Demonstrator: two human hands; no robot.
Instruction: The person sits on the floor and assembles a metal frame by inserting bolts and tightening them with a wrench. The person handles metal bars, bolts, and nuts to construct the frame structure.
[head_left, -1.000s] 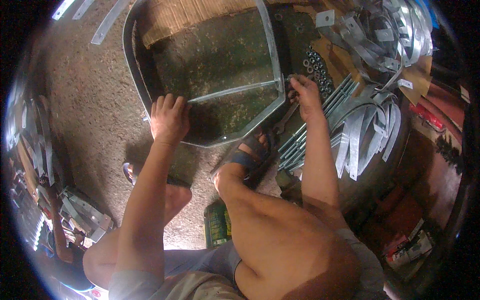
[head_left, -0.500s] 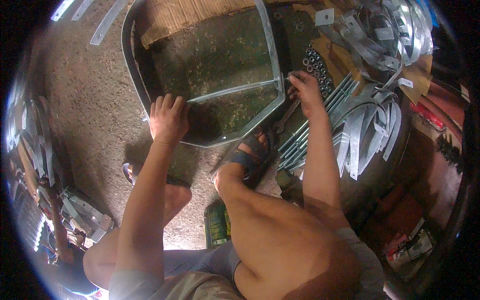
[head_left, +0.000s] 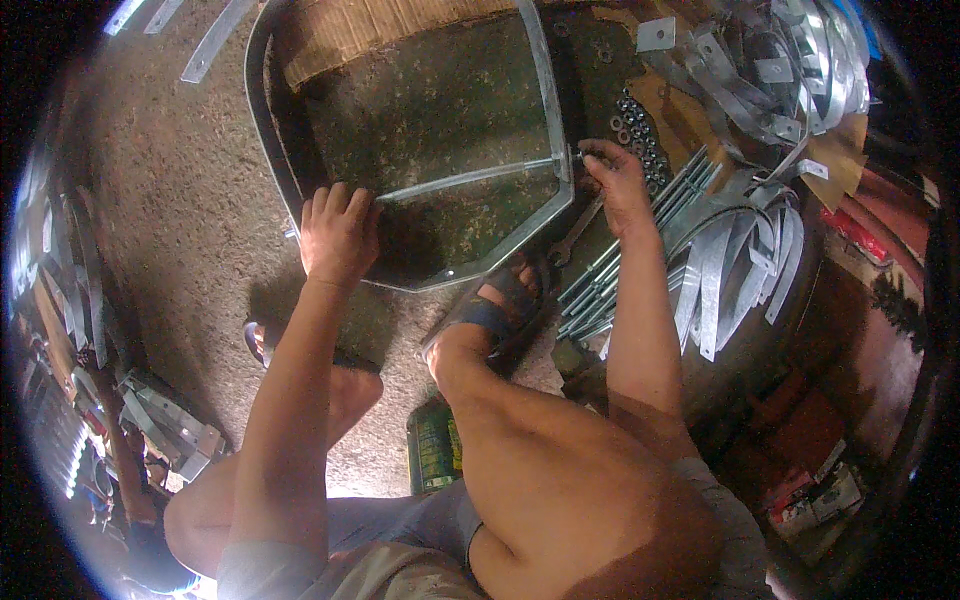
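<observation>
A bent flat-metal frame point(head_left: 497, 262) lies on the floor in front of me, its upper edge out of the picture. A thin metal rod point(head_left: 465, 182) crosses it from side to side. My left hand point(head_left: 338, 232) is closed over the frame's left side and the rod there; a short rod end sticks out beyond the frame. At the right side, my right hand point(head_left: 615, 185) pinches at the rod's other end, just outside the frame. Whatever small piece sits between those fingertips is too small to make out. Beneath this hand lies an open-ended wrench point(head_left: 577, 232).
Nuts and washers point(head_left: 640, 135) lie heaped right of the frame. Nearby are metal rods point(head_left: 640, 245) and bent metal straps point(head_left: 735, 250). Cardboard point(head_left: 400, 30) lies under the frame's far part. A green can point(head_left: 433, 447) stands between my legs. Another person's arm point(head_left: 127, 470) shows far left.
My right hand's fingers have shifted slightly at the rod's end. My left hand and the frame stay nearly where they were.
</observation>
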